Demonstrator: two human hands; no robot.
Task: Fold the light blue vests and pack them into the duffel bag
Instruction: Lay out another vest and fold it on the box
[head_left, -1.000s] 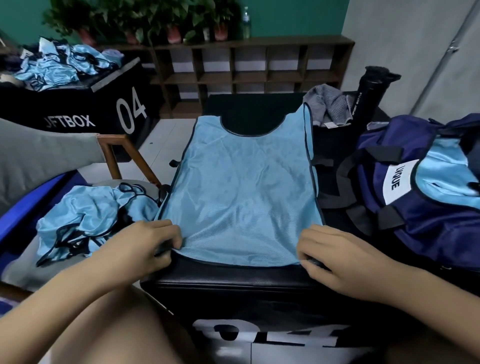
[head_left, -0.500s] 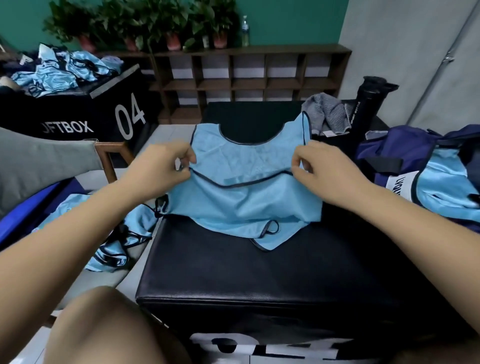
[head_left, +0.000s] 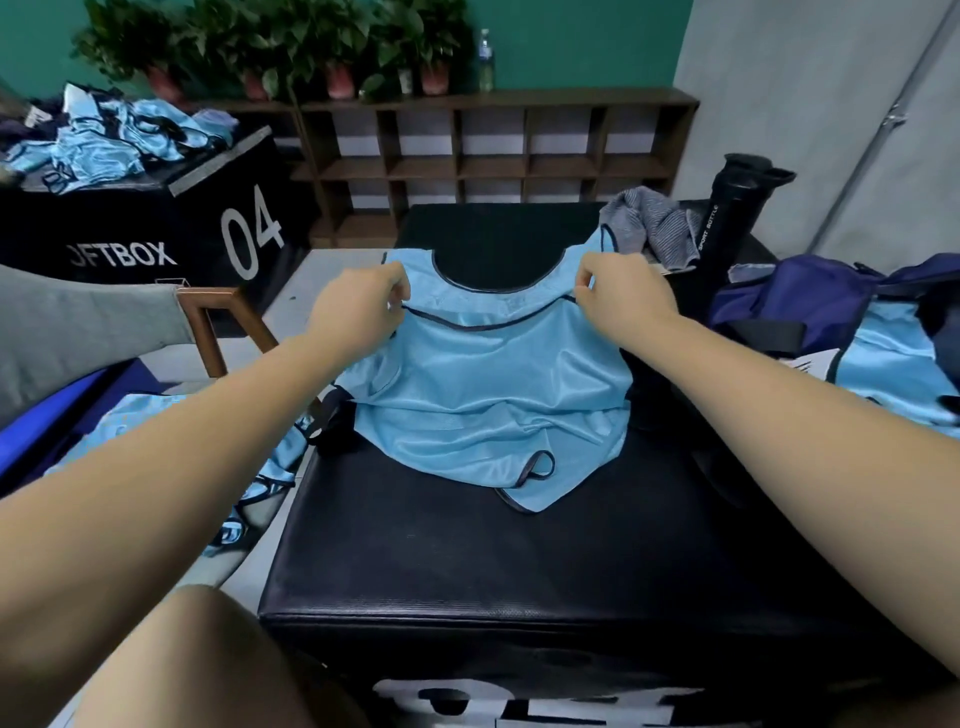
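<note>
Both hands have carried the vest (head_left: 493, 395)'s near hem farther, now just short of the neckline. Left hand (head_left: 358, 306) and right hand (head_left: 623, 296) each pinch a hem corner, fingers curled on the dark trim. Vest lies folded approx in half on far part of black box (head_left: 467, 561), duffel bag (head_left: 810, 296) to right. We judge fabric v. light, thin, slick, floppy, so grip at bound edges/corners and keep taut. Writing: "FTBOX" + "04" on far-left box (head_left: 156, 234); "SPORT BOTTLE" on black bottle (head_left: 727, 218).

A vest (head_left: 493, 395) is lying on the far half of the box (head_left: 467, 561). The duffel bag (head_left: 795, 296) is sitting to the right, a heap of vests (head_left: 150, 410) is lying to the left, and a bottle (head_left: 727, 218) is standing beyond the bag.
</note>
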